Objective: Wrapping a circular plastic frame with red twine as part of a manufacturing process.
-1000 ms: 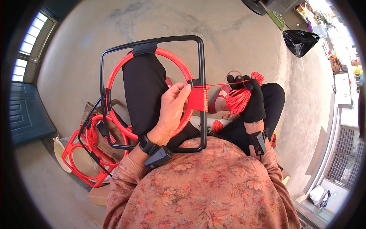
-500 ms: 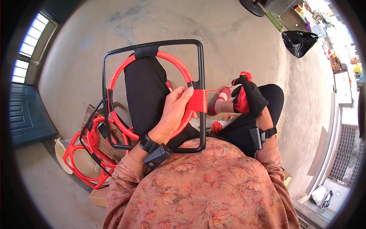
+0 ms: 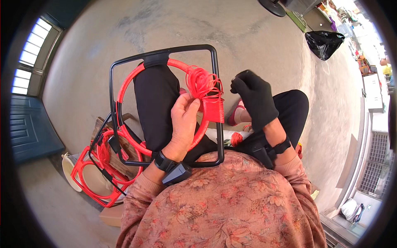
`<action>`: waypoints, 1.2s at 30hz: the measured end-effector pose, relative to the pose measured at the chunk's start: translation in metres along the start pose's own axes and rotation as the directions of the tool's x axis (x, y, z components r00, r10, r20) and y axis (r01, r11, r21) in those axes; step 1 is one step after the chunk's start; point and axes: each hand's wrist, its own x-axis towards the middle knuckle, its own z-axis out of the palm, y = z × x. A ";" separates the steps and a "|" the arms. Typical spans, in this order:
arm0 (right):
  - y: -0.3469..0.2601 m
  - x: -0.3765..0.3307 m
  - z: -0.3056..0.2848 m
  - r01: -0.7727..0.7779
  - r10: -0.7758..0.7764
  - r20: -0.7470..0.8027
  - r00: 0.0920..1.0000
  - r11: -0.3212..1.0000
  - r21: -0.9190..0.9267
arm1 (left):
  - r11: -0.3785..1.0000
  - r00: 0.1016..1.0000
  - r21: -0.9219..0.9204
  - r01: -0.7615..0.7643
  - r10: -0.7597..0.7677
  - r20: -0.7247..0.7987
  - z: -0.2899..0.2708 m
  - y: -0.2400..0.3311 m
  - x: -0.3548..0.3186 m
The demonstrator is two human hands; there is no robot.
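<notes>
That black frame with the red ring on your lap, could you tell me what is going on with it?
A seated person rests a black square frame with a red-wrapped ring on their lap. The bare left hand holds the ring beside a patch of red cord winding, with a loose bunch of red cord above it. The black-gloved right hand is raised beside the frame. More red frames lie on the floor at the left.

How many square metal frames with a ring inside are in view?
2, maybe more hidden. One black square frame with a red-wrapped ring rests on the lap, held by the left hand. One fully red-wrapped frame lies on the floor at left, beneath black frame parts.
</notes>
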 end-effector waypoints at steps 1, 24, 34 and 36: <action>0.025 0.011 -0.007 -0.029 0.032 0.148 0.989 0.999 -0.023 | 0.998 1.000 -0.056 -0.012 0.011 -0.015 0.000 -0.010 0.003; 0.039 0.007 -0.010 0.049 -0.098 0.203 0.974 0.971 0.234 | 0.892 0.940 -0.298 0.340 -0.323 0.106 -0.001 0.001 0.001; 0.055 0.008 -0.005 0.146 -0.138 0.676 0.724 0.988 0.045 | 0.892 0.937 -0.284 0.351 -0.333 0.109 0.000 0.004 0.002; 0.048 0.003 -0.003 -0.023 -0.066 0.702 0.709 0.993 0.117 | 0.891 0.939 -0.298 0.343 -0.320 0.124 0.000 0.004 0.003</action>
